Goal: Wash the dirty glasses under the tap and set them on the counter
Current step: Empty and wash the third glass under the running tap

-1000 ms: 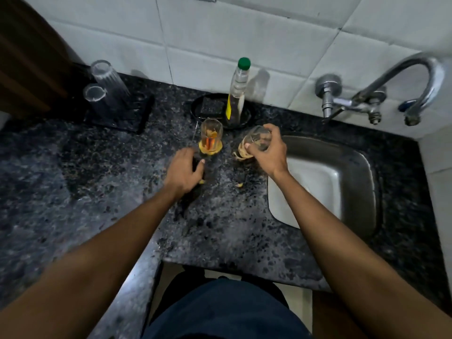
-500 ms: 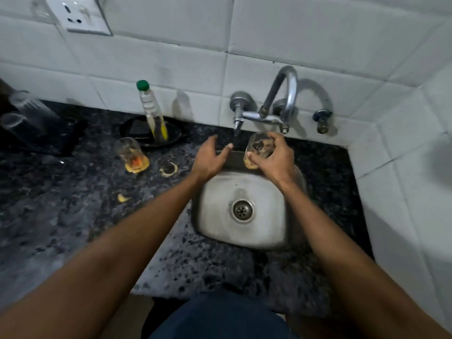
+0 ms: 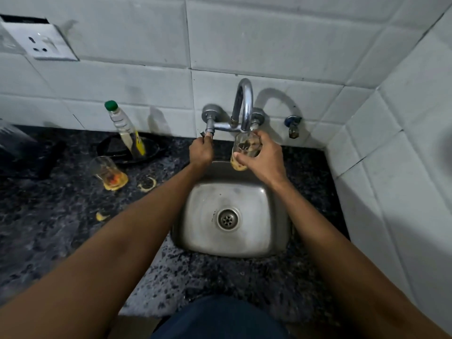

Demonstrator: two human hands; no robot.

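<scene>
My right hand (image 3: 263, 159) grips a dirty glass (image 3: 244, 150) with yellowish residue, its mouth held right under the spout of the chrome tap (image 3: 244, 106), above the back of the steel sink (image 3: 269, 216). My left hand (image 3: 201, 151) is closed around the tap's left handle (image 3: 208, 134). I cannot tell whether water is running. A second dirty glass (image 3: 107, 171) with orange dregs stands on the dark granite counter (image 3: 49, 228) left of the sink, in a yellow puddle.
A green-capped bottle (image 3: 124, 128) leans in a black dish (image 3: 151, 149) at the back wall. Yellow spill rings and drops mark the counter near the second glass. A dark rack (image 3: 36, 152) holds clear glasses at far left. A wall socket (image 3: 40, 44) is upper left; tiled wall closes in on the right.
The right hand carried the glass from the counter over the sink and up under the spout. The left hand left the counter and took hold of the tap handle.
</scene>
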